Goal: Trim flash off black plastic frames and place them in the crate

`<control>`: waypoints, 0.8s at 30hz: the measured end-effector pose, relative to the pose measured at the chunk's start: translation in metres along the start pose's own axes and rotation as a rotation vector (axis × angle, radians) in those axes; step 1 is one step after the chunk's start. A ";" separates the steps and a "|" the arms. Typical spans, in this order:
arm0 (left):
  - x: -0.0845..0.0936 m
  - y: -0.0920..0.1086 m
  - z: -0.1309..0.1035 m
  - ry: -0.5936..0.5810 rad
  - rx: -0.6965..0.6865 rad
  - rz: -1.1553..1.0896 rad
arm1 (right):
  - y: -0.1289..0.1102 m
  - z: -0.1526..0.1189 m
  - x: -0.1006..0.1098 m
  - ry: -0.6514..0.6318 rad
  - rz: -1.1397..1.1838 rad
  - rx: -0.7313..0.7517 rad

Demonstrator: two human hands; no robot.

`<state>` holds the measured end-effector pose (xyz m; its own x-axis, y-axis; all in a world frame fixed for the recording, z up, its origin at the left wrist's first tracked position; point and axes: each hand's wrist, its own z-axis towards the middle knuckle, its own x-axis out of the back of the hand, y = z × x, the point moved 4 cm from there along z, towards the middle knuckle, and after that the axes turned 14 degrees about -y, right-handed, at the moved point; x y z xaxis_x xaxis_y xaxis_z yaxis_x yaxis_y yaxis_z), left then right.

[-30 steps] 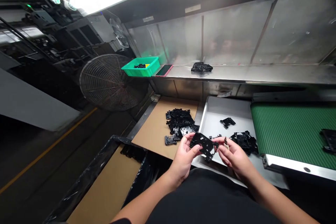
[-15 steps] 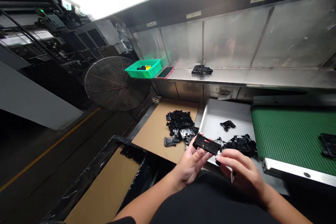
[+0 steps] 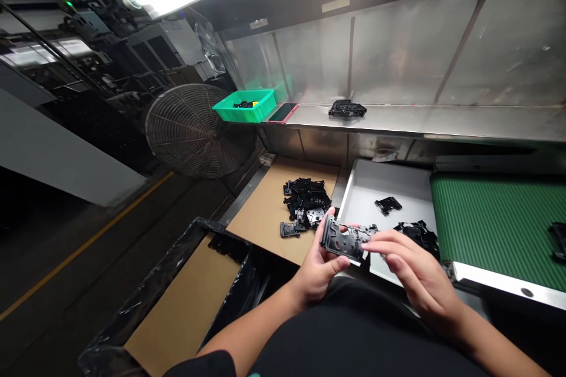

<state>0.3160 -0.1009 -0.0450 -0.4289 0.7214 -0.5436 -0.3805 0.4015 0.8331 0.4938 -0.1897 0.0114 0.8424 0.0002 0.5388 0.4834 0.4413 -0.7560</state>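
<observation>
My left hand (image 3: 316, 268) grips a flat black plastic part (image 3: 347, 241) by its left end, thumb below and fingers behind. The part has cut-outs and a raised rim, and its broad face is tilted up towards me. My right hand (image 3: 418, 271) is at the part's right end, fingers stretched out with the tips touching it and the thumb apart. Whether something small is tucked under those fingers is hidden. Behind my left hand, a pile of similar black parts (image 3: 307, 197) lies on a cardboard sheet (image 3: 256, 212).
A white tray (image 3: 369, 179) holds more black parts (image 3: 389, 205). To its right runs a green ribbed conveyor belt (image 3: 499, 218). The metal shelf (image 3: 407, 118) carries a green bin (image 3: 245, 107), a phone (image 3: 283, 112) and stacked parts (image 3: 347, 108). A caged fan (image 3: 190, 129) stands left.
The black part has turned over in my left hand, showing its detailed face. My right fingers have straightened; the small pale thing seen below them earlier is out of sight. The view has shifted slightly.
</observation>
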 end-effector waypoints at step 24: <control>-0.015 0.011 -0.023 -0.008 0.009 0.166 | -0.025 0.005 -0.014 0.066 -0.304 0.122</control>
<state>0.2996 -0.1198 -0.0304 -0.4788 0.7827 -0.3976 -0.2978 0.2813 0.9122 0.4688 -0.1961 0.0244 0.6794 -0.2048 0.7046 0.6865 0.5165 -0.5118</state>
